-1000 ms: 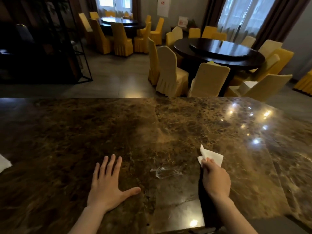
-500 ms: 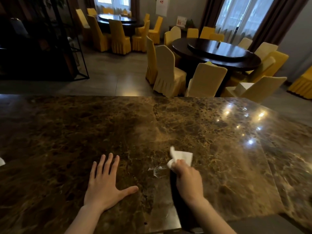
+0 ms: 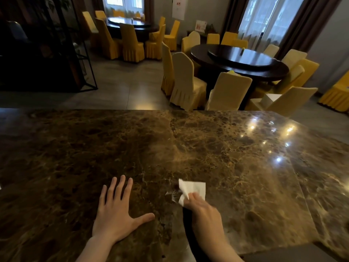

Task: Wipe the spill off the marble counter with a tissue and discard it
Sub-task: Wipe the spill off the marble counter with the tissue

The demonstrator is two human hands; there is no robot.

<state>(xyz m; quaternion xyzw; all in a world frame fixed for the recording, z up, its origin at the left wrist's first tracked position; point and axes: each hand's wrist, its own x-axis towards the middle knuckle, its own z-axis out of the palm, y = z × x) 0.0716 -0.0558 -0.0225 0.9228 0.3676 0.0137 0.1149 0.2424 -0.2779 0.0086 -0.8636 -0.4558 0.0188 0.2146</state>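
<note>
A wide brown marble counter [image 3: 236,148] fills the lower half of the view. My right hand [image 3: 204,210] grips a crumpled white tissue [image 3: 194,188] and presses it onto the counter near the front middle. A small wet glint of the spill [image 3: 171,195] shows just left of the tissue, partly hidden under it. My left hand [image 3: 115,212] lies flat on the marble with fingers spread, about a hand's width left of the tissue, holding nothing.
Beyond the counter's far edge is a dining room: a dark round table [image 3: 239,59] ringed by yellow-covered chairs [image 3: 185,82], a second table [image 3: 130,23] at the back, and a black metal shelf frame [image 3: 81,53] on the left.
My right hand has slid the tissue leftward across the counter onto the wet patch. The left hand has stayed flat in place.
</note>
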